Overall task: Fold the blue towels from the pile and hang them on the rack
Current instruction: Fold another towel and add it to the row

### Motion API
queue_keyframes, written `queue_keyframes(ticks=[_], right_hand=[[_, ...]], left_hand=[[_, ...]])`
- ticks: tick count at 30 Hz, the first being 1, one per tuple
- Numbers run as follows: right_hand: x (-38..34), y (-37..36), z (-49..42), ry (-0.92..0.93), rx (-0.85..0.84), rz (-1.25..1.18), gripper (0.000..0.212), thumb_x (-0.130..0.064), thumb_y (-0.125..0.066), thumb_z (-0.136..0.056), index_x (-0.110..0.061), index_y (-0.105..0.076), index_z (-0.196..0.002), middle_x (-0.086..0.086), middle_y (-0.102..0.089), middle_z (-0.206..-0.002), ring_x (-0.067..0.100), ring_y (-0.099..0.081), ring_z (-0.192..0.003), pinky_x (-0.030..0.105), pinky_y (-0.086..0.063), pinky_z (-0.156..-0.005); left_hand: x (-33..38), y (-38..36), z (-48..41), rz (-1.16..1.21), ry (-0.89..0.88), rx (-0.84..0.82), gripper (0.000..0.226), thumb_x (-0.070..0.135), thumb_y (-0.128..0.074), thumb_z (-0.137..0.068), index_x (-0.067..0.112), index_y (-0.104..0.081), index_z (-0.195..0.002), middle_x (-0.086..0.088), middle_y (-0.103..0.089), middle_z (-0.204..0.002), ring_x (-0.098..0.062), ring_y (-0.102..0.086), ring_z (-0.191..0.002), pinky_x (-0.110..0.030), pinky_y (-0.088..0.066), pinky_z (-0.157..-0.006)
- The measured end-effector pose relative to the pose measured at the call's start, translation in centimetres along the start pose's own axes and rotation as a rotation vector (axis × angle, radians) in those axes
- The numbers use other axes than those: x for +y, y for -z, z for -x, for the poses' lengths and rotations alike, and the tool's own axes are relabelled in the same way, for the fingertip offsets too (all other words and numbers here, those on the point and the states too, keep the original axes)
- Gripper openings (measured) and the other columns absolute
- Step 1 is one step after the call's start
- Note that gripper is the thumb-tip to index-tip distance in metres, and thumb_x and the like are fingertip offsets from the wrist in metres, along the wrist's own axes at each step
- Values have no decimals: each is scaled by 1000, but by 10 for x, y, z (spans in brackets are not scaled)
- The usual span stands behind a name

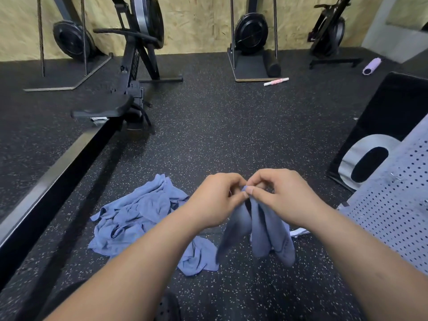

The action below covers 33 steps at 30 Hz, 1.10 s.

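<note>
One towel [261,230] in hand: left hand [215,200] and right hand [280,195] both pinch its top edge, fingertips close together. It hangs in folds above the floor [220,126]. One pile [139,216] of blue towels lies crumpled on the floor beside the left forearm; their number cannot be told. Toward the floor's far edge: one black roller [273,63], one purple roller [371,66]. One box [389,117] at the right edge, contents not visible.

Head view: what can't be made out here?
All head view.
Held towel: top edge hidden inside pinching left hand and right hand; lower end blurred.
Towel pile: partly behind the left forearm.
Perforated grey panel: cut by right edge; rack or not, unclear.
</note>
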State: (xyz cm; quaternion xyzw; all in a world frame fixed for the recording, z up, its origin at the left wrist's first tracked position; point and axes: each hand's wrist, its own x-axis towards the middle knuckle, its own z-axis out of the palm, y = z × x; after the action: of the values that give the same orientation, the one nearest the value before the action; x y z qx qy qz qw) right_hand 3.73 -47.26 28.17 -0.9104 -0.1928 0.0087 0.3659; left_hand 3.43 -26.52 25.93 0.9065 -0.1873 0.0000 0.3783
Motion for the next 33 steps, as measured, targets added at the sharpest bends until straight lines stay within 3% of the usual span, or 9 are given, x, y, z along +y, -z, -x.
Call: queue_keyframes(ticks=[4,9,13,18,21,25,29,33], right_hand=[[8,3,-1,-57,-23,33,7,-41,-77,-94,-37,-74,-88,-17,-73,-78,2,-61,-65,25,-47,-64],[21,13,-4,-116,-14,23,9,-36,-78,-93,-35,-74,-85,-17,-72,-74,2,-59,-63,29,-47,-65],[23,23,-5,-141,76,71,10,-37,-78,-93,-37,-75,-84,-17,-71,-72,1,-60,-63,23,-43,-62],[28,33,-3,-196,146,195,9,-41,-78,-92,-40,-75,-83,-17,-72,-72,2,-66,-75,26,-49,-69],[34,39,-2,-252,198,246,11,-43,-78,-91,-42,-74,-81,-20,-71,-74,6,-67,-83,35,-55,-78],[38,46,0,-291,245,243,14,-40,-80,-91,-38,-74,-78,-18,-70,-67,6,-65,-74,31,-52,-68],[38,47,0,-316,273,-1,7,-33,-79,-93,-33,-77,-86,-11,-71,-65,7,-59,-56,27,-41,-61],[21,46,-1,-302,262,-469,8,-17,-75,-98,-22,-79,-102,0,-71,-69,7,-56,-58,31,-49,-67]], left_hand=[[-10,5,-4,112,115,10,11,36,-77,-94,30,-73,-86,14,-68,-66,-4,-56,-58,-28,-46,-62],[-24,17,-10,225,246,218,10,29,-78,-95,24,-76,-86,10,-65,-62,-7,-51,-54,-26,-41,-60],[-41,33,-16,296,369,427,11,29,-78,-94,25,-77,-83,-2,-74,-71,-11,-57,-59,-32,-49,-68],[-62,50,-16,307,469,647,13,33,-79,-92,26,-77,-80,4,-74,-70,-13,-60,-60,-32,-52,-69],[-68,57,-15,263,515,733,13,31,-78,-93,24,-77,-82,2,-75,-73,-12,-61,-62,-31,-52,-71],[-72,62,-13,243,564,782,13,32,-76,-94,24,-76,-84,6,-74,-74,-15,-66,-70,-30,-51,-72],[-78,59,-13,203,554,700,13,35,-76,-93,28,-75,-82,10,-71,-69,-18,-65,-66,-36,-56,-75],[-73,51,-13,191,476,598,6,28,-76,-93,29,-73,-88,12,-67,-62,-15,-62,-62,-36,-55,-74]])
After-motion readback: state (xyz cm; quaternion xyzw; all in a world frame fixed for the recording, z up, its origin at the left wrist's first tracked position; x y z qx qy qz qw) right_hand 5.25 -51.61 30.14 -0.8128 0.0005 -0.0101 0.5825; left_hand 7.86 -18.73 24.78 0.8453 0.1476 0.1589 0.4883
